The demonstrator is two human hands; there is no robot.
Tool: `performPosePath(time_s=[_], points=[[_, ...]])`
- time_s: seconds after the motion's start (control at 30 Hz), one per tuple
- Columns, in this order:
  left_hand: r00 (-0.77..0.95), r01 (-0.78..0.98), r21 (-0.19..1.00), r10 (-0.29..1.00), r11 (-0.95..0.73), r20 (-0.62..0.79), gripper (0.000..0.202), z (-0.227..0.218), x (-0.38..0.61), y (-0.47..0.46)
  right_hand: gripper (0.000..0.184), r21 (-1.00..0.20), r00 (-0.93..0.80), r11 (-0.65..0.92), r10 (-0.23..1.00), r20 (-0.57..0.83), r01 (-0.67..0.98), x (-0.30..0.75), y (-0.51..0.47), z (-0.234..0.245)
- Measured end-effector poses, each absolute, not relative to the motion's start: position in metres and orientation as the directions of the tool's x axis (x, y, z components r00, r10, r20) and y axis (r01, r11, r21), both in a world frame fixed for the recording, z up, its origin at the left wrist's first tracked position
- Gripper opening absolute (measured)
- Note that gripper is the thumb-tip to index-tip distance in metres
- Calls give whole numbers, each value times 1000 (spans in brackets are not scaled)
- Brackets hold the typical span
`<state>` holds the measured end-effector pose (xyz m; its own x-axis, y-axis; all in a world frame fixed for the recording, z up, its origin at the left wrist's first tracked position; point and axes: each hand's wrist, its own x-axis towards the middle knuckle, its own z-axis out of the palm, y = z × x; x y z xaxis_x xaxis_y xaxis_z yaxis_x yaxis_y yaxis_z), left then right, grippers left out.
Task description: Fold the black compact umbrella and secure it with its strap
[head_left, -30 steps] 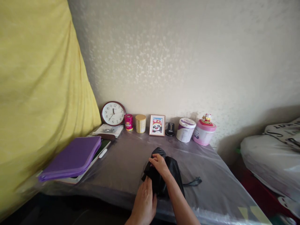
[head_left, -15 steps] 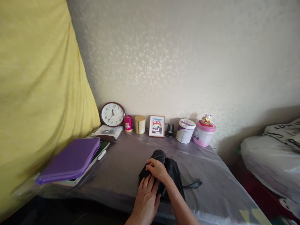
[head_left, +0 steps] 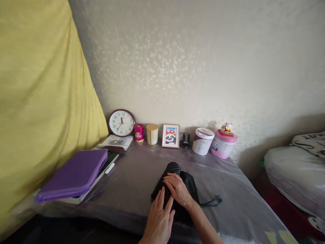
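A bundle of thin black fabric [head_left: 191,184] lies near the front of the table, with a rounded upper end and a strap trailing to the right. I cannot tell exactly what kind of thing it is. On its lower left part rests my left hand [head_left: 160,215], open, fingers stretched and apart. Just above, my right hand [head_left: 179,190] lies across the middle of the fabric, its fingers extended and pointing left. Both hands press on the bundle from above, hiding part of it, and the fingertips of the two hands are close together.
The table [head_left: 137,179] has a clear plastic cover. Along the wall stand a clock [head_left: 122,122], a pink tin [head_left: 138,133], a yellow canister [head_left: 152,134], a panda picture frame [head_left: 170,136], a stapler-like black object [head_left: 185,140] and two tubs [head_left: 203,142]. A purple folder [head_left: 73,174] lies left.
My right hand has gone from curled fingers at the fabric to lying flatter across it. My left hand has shifted slightly down, its fingers more spread. The view has moved a little.
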<state>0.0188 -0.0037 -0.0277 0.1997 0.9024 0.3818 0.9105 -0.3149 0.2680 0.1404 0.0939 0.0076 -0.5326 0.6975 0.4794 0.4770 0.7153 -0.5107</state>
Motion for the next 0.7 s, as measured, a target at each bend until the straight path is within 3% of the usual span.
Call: performPosePath(time_s=[0.17, 0.33, 0.57, 0.7], points=[[194, 918, 259, 910, -300, 367, 51, -31, 19, -3, 28, -441, -536, 680, 733, 418, 586, 137, 128, 4], [154, 920, 312, 951, -236, 267, 55, -32, 19, -2, 28, -431, -471, 587, 809, 353, 685, 132, 159, 1], [167, 897, 373, 964, -235, 207, 53, -27, 20, 0, 25, -575, -337, 424, 906, 257, 700, 127, 185, 0], [169, 901, 367, 966, -232, 197, 52, -24, 20, -2, 28, -648, -167, 281, 958, 232, 708, 147, 194, 2]])
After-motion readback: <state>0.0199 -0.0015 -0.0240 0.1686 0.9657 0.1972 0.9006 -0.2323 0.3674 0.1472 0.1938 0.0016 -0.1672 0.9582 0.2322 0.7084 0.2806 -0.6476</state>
